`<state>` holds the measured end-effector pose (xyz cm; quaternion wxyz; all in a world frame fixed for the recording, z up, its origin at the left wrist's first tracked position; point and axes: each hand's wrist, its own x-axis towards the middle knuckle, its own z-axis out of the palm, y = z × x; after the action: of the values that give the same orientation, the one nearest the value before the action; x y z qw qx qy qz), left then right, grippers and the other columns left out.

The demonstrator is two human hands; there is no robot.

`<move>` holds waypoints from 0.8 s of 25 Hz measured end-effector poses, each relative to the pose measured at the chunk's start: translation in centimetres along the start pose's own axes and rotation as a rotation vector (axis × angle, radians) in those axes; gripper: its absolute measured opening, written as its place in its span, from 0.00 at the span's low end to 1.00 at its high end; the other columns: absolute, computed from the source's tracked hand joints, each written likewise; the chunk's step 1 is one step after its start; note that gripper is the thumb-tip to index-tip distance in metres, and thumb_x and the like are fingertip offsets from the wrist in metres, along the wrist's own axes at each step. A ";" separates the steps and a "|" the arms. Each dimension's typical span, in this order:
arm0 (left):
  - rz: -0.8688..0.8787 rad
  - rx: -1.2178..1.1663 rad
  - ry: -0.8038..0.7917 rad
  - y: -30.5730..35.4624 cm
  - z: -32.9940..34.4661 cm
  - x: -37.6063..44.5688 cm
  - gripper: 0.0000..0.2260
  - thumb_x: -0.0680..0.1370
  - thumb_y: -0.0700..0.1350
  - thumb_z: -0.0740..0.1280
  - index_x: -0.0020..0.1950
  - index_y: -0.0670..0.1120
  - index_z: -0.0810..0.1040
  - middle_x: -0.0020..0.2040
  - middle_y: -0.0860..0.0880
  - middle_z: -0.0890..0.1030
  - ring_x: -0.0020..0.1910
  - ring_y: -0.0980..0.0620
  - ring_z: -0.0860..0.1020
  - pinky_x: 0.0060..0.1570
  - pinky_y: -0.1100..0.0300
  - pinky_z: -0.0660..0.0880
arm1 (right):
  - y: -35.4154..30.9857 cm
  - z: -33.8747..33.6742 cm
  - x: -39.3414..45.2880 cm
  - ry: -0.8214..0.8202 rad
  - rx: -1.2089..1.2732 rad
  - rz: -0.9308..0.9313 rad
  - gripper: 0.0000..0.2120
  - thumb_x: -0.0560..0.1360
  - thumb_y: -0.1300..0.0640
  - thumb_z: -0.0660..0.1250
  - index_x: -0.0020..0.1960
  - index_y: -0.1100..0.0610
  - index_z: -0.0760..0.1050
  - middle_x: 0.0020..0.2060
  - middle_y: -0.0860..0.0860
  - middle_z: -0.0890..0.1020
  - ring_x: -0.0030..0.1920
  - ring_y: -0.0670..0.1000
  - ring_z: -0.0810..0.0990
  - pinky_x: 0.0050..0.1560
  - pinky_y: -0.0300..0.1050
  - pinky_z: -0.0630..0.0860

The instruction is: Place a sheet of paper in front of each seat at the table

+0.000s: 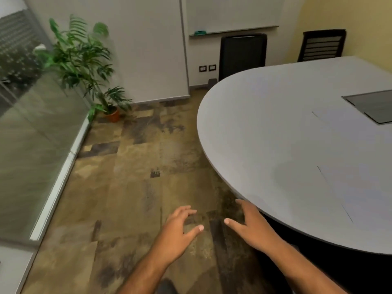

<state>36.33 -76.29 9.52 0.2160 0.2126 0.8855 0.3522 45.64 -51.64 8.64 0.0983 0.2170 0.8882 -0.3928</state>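
Observation:
A large rounded grey table (265, 128) fills the right side. Two white sheets of paper lie on it: one near the middle right (347, 128), one closer to me at the right (360, 187). Their edges are faint against the tabletop. Two dark chairs stand at the table's far side, one black (242, 54) and one with a slatted back (322, 45). My left hand (180, 225) hovers over the floor, fingers apart and empty. My right hand (252, 225) is beside it, just off the table's near edge, fingers spread, holding nothing.
A dark inset panel (373, 105) sits in the tabletop at the right. A potted plant (84, 66) stands in the far left corner by a glass wall (31, 134). A whiteboard (233, 13) hangs on the back wall. Brown tiled floor (137, 166) stretches to the left of the table.

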 end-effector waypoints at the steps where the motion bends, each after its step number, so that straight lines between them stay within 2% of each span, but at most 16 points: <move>1: 0.031 0.023 -0.031 -0.5 -2.6 1.9 0.24 0.78 0.59 0.72 0.72 0.55 0.76 0.75 0.59 0.69 0.73 0.60 0.67 0.73 0.62 0.63 | -1.9 0.3 1.0 0.016 0.011 0.024 0.43 0.75 0.31 0.69 0.82 0.49 0.59 0.79 0.49 0.66 0.77 0.49 0.67 0.77 0.48 0.66; 4: 0.158 0.073 -0.096 -1.2 -9.2 7.9 0.24 0.77 0.61 0.71 0.71 0.57 0.76 0.74 0.62 0.68 0.73 0.61 0.66 0.74 0.62 0.62 | -7.1 0.5 4.0 0.103 0.122 0.060 0.41 0.74 0.32 0.70 0.81 0.48 0.62 0.76 0.48 0.69 0.75 0.48 0.69 0.76 0.50 0.68; 6: 0.212 0.083 -0.110 -1.6 -11.1 11.7 0.22 0.76 0.61 0.72 0.69 0.58 0.77 0.73 0.62 0.69 0.73 0.62 0.68 0.73 0.64 0.62 | -9.0 0.4 6.0 0.161 0.164 0.102 0.40 0.73 0.32 0.70 0.79 0.47 0.64 0.74 0.47 0.70 0.73 0.46 0.71 0.74 0.46 0.68; 9: 0.279 0.137 -0.228 -2.4 -13.0 18.3 0.21 0.73 0.64 0.72 0.65 0.65 0.75 0.72 0.65 0.69 0.70 0.65 0.69 0.67 0.75 0.60 | -10.9 0.3 9.7 0.258 0.247 0.161 0.41 0.71 0.28 0.69 0.78 0.42 0.61 0.73 0.41 0.68 0.67 0.40 0.70 0.68 0.38 0.68; 11: 0.393 0.202 -0.269 -3.1 -13.2 23.5 0.21 0.71 0.65 0.72 0.63 0.68 0.73 0.71 0.67 0.67 0.69 0.67 0.68 0.67 0.78 0.59 | -12.1 -0.3 13.1 0.329 0.287 0.205 0.43 0.67 0.24 0.68 0.77 0.38 0.60 0.72 0.37 0.67 0.69 0.40 0.71 0.69 0.40 0.70; 13: 0.487 0.313 -0.391 -4.3 -13.1 29.0 0.16 0.75 0.57 0.75 0.61 0.62 0.78 0.71 0.61 0.72 0.70 0.60 0.71 0.70 0.71 0.61 | -12.5 -1.3 17.4 0.374 0.312 0.247 0.43 0.65 0.22 0.67 0.76 0.35 0.60 0.71 0.34 0.66 0.71 0.41 0.71 0.72 0.44 0.70; 14: 0.522 0.351 -0.378 -5.4 -13.3 32.2 0.11 0.78 0.50 0.73 0.60 0.55 0.82 0.69 0.56 0.77 0.71 0.54 0.74 0.67 0.71 0.64 | -12.8 -2.0 19.5 0.380 0.326 0.262 0.43 0.65 0.23 0.67 0.76 0.34 0.60 0.72 0.34 0.66 0.71 0.41 0.71 0.73 0.44 0.69; 15: 0.460 0.286 -0.371 -5.3 -14.7 35.8 0.10 0.82 0.42 0.67 0.61 0.47 0.84 0.63 0.54 0.83 0.70 0.50 0.75 0.62 0.73 0.68 | -13.0 -2.7 22.2 0.389 0.344 0.276 0.43 0.66 0.24 0.68 0.76 0.35 0.60 0.72 0.35 0.66 0.72 0.42 0.71 0.73 0.45 0.68; 16: 0.456 0.179 -0.411 -4.4 -16.3 39.2 0.15 0.84 0.41 0.59 0.65 0.42 0.83 0.57 0.58 0.86 0.70 0.50 0.74 0.59 0.76 0.69 | -13.2 -3.6 24.9 0.401 0.357 0.284 0.42 0.67 0.25 0.68 0.77 0.36 0.60 0.73 0.36 0.66 0.72 0.42 0.71 0.73 0.45 0.68; 17: 0.476 0.051 -0.427 -3.5 -17.3 42.7 0.21 0.84 0.44 0.54 0.72 0.40 0.77 0.59 0.65 0.84 0.69 0.55 0.72 0.62 0.75 0.68 | -13.5 -4.7 27.9 0.416 0.369 0.289 0.42 0.68 0.26 0.68 0.78 0.37 0.60 0.74 0.37 0.66 0.73 0.43 0.70 0.73 0.45 0.68; 18: 0.463 -0.083 -0.488 -2.8 -18.3 45.5 0.23 0.84 0.48 0.53 0.77 0.41 0.71 0.65 0.65 0.80 0.70 0.57 0.70 0.69 0.70 0.65 | -14.0 -6.0 30.9 0.421 0.380 0.295 0.42 0.69 0.27 0.68 0.78 0.38 0.60 0.75 0.38 0.65 0.73 0.43 0.70 0.73 0.46 0.68; 19: 0.401 -0.149 -0.539 -1.9 -19.2 47.3 0.22 0.86 0.47 0.53 0.78 0.39 0.67 0.70 0.57 0.78 0.72 0.53 0.68 0.75 0.63 0.61 | -14.6 -7.3 33.9 0.417 0.380 0.296 0.42 0.70 0.28 0.68 0.79 0.39 0.60 0.76 0.38 0.65 0.74 0.44 0.69 0.73 0.46 0.68; 20: 0.383 -0.115 -0.497 -1.7 -20.4 49.9 0.20 0.87 0.44 0.54 0.77 0.37 0.69 0.73 0.48 0.76 0.75 0.47 0.69 0.78 0.57 0.58 | -15.3 -8.5 36.9 0.415 0.367 0.289 0.42 0.71 0.29 0.68 0.79 0.40 0.59 0.76 0.38 0.65 0.75 0.44 0.69 0.73 0.45 0.68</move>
<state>-15.66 -61.87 10.09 0.3672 0.4426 0.7281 0.3731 5.82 -43.11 11.60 -0.0711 0.4307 0.7635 -0.4759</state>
